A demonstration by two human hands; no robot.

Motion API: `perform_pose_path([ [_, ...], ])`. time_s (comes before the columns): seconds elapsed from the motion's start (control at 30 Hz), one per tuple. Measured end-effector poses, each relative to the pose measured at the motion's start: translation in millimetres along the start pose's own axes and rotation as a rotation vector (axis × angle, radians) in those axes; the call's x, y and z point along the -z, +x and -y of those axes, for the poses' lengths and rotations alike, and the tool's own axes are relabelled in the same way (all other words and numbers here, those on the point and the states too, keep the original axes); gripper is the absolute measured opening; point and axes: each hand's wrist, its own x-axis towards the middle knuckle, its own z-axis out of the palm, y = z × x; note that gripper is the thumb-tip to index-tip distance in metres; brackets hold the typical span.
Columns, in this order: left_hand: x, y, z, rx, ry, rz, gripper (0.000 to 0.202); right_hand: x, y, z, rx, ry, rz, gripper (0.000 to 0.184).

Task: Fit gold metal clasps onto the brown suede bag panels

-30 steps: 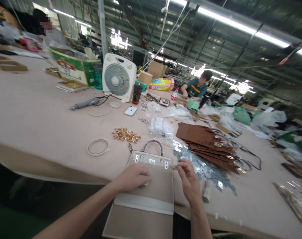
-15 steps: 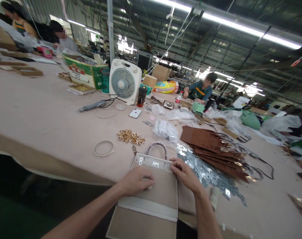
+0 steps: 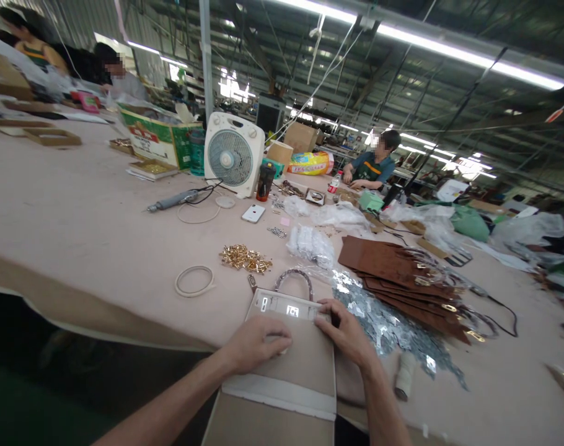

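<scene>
1. By the far left side of the table (image 3: 124, 238), a green and white box (image 3: 147, 139) is seen, with pale crumpled material (image 3: 185, 113) showing above its rim.
2. Just nearer than this box, gold-coloured bits (image 3: 152, 167) are held in a shallow tray (image 3: 169, 170).
3. Farther right, beyond the phone (image 3: 253, 213), a small dark round item is contained in a small open box (image 3: 320, 202).
4. White bundles (image 3: 305, 243) are wrapped in a clear bag (image 3: 328, 260), placed near the middle of the table.
5. The beige bag panel (image 3: 305, 353) is laid at the near edge of the table, its near part extended past the edge; a curved handle (image 3: 295, 272) is seen at its far end.
6. The left hand (image 3: 258, 341) is rested on the panel's left side, fingers curled and thumb brought close to them; whether anything is gripped cannot be told.
7. The right hand (image 3: 344, 331) is set on the panel's far right corner, fingers bent, thumb held slightly apart from the forefinger, tips touching the far strip; whether anything is pinched beneath them cannot be told.
</scene>
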Motion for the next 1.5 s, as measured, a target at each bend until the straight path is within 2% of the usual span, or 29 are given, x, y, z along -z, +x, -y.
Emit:
perform_pose_path([
  [0.17,-2.7,-0.9,6.9,-0.021,-0.037,-0.016,0.021,-8.1,0.5,-8.3,-0.11,0.215,-0.042,0.058],
  [0.27,-4.0,-2.0,12.5,-0.027,-0.071,-0.005,0.025,-12.3,4.5,-10.8,-0.141,0.214,-0.093,0.049],
  [0.4,-1.8,-4.3,14.0,-0.015,-0.052,0.042,0.035,-20.6,5.6,-11.7,-0.16,0.117,-0.232,0.042],
  [0.53,2.9,-3.5,10.6,0.022,0.047,0.121,0.082,-31.2,3.0,-12.0,-0.158,0.134,-0.351,0.04],
  [0.6,5.1,-3.1,9.6,0.018,0.083,0.146,0.093,-36.4,0.2,-6.4,-0.157,0.153,-0.447,0.044],
  [0.7,7.0,-4.4,10.4,-0.007,0.135,0.145,0.093,-47.0,-10.1,13.0,-0.136,0.05,-0.666,0.047],
  [0.73,7.3,-5.3,11.0,-0.014,0.146,0.146,0.095,-52.0,-15.7,21.3,-0.123,0.023,-0.703,0.046],
  [0.8,7.7,-7.1,11.8,-0.022,0.161,0.147,0.098,-64.6,-29.2,37.3,-0.081,0.057,-0.638,0.041],
  [0.9,8.6,-9.5,10.9,-0.029,0.165,0.128,0.098,-86.7,-48.2,54.4,0.043,0.109,-0.365,0.037],
  [0.97,9.4,-11.0,9.6,-0.044,0.152,0.118,0.096,-99.3,-55.5,59.8,0.154,0.045,-0.263,0.034],
  [1.1,10.5,-12.0,9.2,-0.05,0.147,0.134,0.094,-111.4,-58.6,59.7,0.262,-0.038,-0.225,0.027],
  [1.33,11.1,-10.9,14.0,-0.109,0.175,0.123,0.09,-113.1,-62.9,54.8,0.283,-0.063,-0.235,0.023],
  [1.43,12.3,-15.1,15.0,-0.149,0.165,0.112,0.075,-112.2,-63.4,57.1,0.258,-0.036,-0.241,0.019],
  [1.5,14.1,-19.0,15.3,-0.187,0.163,0.065,0.056,-111.2,-63.0,59.5,0.237,-0.017,-0.238,0.015],
])
